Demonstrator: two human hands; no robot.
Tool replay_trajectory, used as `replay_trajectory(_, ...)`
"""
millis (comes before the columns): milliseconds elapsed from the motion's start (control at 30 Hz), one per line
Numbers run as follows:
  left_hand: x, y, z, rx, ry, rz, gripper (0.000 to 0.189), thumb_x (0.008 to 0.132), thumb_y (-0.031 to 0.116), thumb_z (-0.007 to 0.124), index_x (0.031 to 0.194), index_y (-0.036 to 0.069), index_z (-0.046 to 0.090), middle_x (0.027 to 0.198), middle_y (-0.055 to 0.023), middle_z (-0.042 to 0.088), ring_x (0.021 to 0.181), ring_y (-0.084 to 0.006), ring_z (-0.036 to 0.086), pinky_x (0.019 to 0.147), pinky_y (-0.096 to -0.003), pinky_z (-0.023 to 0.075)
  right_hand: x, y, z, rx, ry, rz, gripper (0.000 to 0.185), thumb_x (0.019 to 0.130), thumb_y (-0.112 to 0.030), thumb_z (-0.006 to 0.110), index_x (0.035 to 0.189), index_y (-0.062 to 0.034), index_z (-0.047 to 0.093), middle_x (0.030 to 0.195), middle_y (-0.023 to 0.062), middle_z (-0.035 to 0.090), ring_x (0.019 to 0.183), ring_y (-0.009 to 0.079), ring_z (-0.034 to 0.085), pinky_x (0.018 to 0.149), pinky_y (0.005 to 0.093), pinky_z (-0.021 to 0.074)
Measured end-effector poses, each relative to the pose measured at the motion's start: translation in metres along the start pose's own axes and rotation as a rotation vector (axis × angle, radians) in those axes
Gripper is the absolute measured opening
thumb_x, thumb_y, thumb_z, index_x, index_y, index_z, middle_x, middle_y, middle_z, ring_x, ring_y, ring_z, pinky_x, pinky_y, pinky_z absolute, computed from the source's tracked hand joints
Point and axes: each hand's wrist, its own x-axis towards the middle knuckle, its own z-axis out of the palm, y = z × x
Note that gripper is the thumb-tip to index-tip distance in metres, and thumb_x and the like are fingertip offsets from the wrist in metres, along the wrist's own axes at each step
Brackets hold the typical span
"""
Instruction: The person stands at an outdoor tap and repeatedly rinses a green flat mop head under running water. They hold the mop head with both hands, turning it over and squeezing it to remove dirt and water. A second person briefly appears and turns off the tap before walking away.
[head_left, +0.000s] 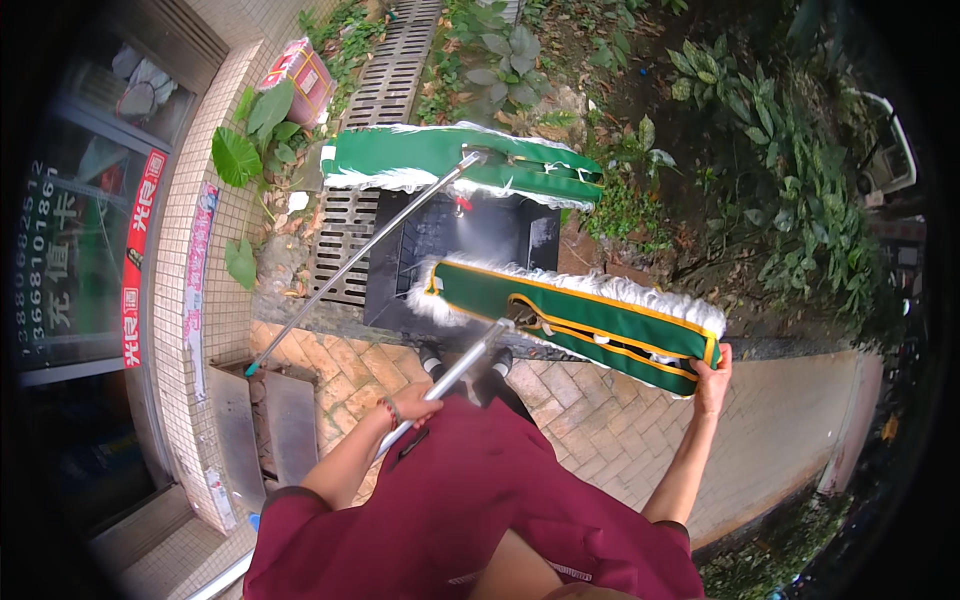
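Observation:
My left hand (418, 405) is closed around the metal pole of a dust mop. That mop's head, a green fabric pad with yellow trim and white fringe (570, 315), is held level in front of me. At its right end my right hand (711, 379) pinches the pad's edge. Beyond it, a second green dust mop head with white fringe (405, 154) lies across the far side of a dark basin (386, 300). Its thin metal pole (360, 259) slants down to the left. A red-handled tap (462, 204) shows between the two mop heads, above the basin.
A slotted drain grate (341, 255) runs left of the basin. Further left are a tiled wall (180, 300), a glass door with writing and two metal slabs (283, 427). A checked box (304, 82) stands among plants at the upper left. Plants and soil fill the upper right; brick paving lies underfoot.

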Motion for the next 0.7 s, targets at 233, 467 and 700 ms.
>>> replay_trajectory(233, 0.088, -0.042, -0.044, -0.333, 0.066, -0.136, 0.016, 0.090, 0.020, 0.058, 0.091, 0.008, 0.047, 0.063, -0.0021, 0.052, 0.047, -0.0096, 0.049, 0.040, -0.0249, 0.0437, -0.031, 0.024, 0.203, -0.453, -0.419, -0.195, 0.024, 0.070, 0.001, 0.068, 0.087, -0.0059, 0.052, 0.079, 0.0006, 0.055, 0.078, 0.0114, 0.053, 0.073, 0.0253, 0.0440)
replay_trajectory(467, -0.015, -0.071, -0.042, -0.995, -0.076, -0.157, 0.019, 0.092, 0.023, 0.058, 0.099, 0.011, 0.046, 0.069, -0.0038, 0.052, 0.051, -0.0100, 0.047, 0.043, -0.0237, 0.0426, -0.039, 0.027, 0.314, -0.976, -0.546, -0.519, 0.034, 0.067, -0.006, 0.070, 0.095, -0.0091, 0.052, 0.096, 0.0130, 0.061, 0.092, 0.0352, 0.059, 0.075, 0.0422, 0.0453)
replay_trajectory(700, -0.063, -0.074, -0.040, -0.987, -0.148, 0.058, 0.011, 0.091, 0.017, 0.057, 0.094, 0.013, 0.047, 0.065, 0.0041, 0.045, 0.049, -0.0040, 0.040, 0.041, -0.0202, 0.0328, -0.023, 0.031, 0.360, -0.487, -0.666, -0.006, 0.025, 0.067, 0.004, 0.064, 0.084, -0.0084, 0.052, 0.072, -0.0015, 0.056, 0.073, 0.0081, 0.053, 0.068, 0.0249, 0.0439)
